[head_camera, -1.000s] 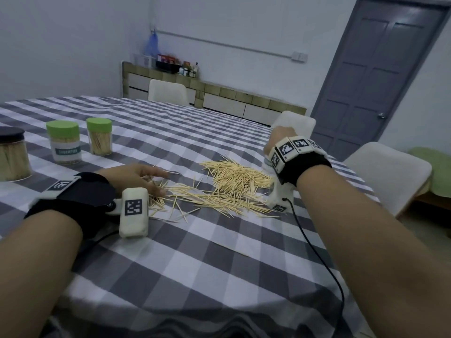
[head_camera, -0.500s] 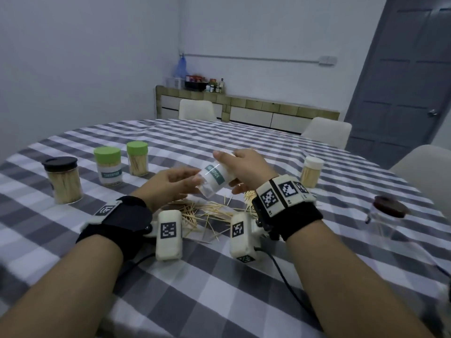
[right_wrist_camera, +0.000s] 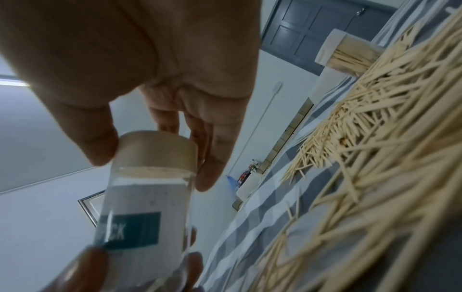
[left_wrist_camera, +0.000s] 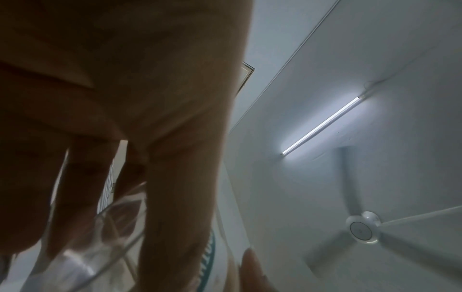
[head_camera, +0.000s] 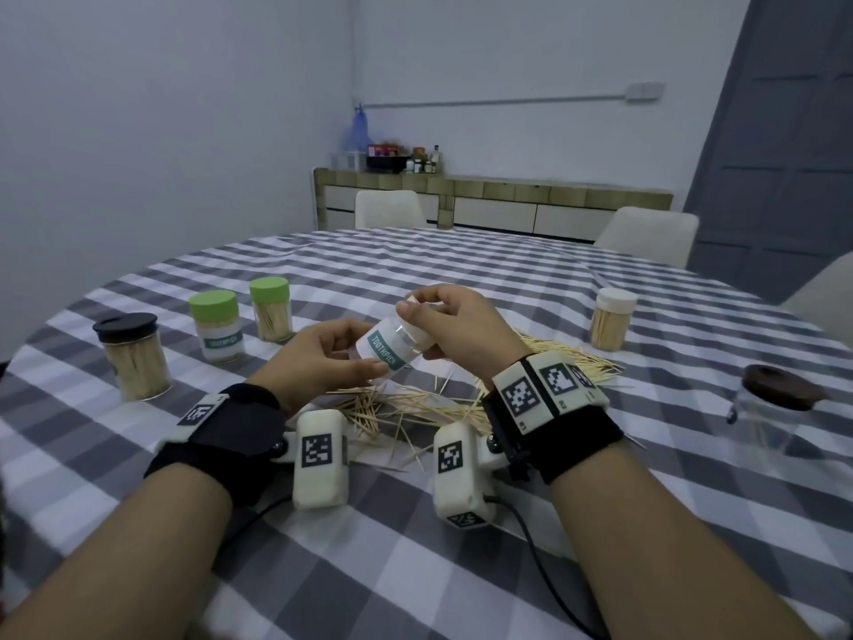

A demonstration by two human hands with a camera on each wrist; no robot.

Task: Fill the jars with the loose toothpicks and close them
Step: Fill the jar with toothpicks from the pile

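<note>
A clear, empty jar (head_camera: 390, 346) with a teal TOOTHPICK label hangs tilted above the table, its beige lid (right_wrist_camera: 155, 152) on. My left hand (head_camera: 341, 351) grips the jar's lower body from the left; in the left wrist view its fingers (left_wrist_camera: 175, 177) wrap the glass (left_wrist_camera: 112, 227). My right hand (head_camera: 417, 311) pinches the lid between thumb and fingers. The labelled body (right_wrist_camera: 140, 217) shows no toothpicks inside. The loose toothpicks (head_camera: 415, 408) lie in a heap on the checked cloth beneath both hands and spread right (right_wrist_camera: 375, 138).
At the left stand a black-lidded jar (head_camera: 131, 355) and two green-lidded jars (head_camera: 217, 325) (head_camera: 271, 309), all holding toothpicks. A white-lidded full jar (head_camera: 611, 318) stands right of the heap. A brown-lidded clear jar (head_camera: 780, 418) sits near the table's right edge. Chairs ring the table.
A second ago my left hand lay on the toothpicks and my right reached far right. Both hands now hold the labelled jar above the heap, where they have stayed for half a second.
</note>
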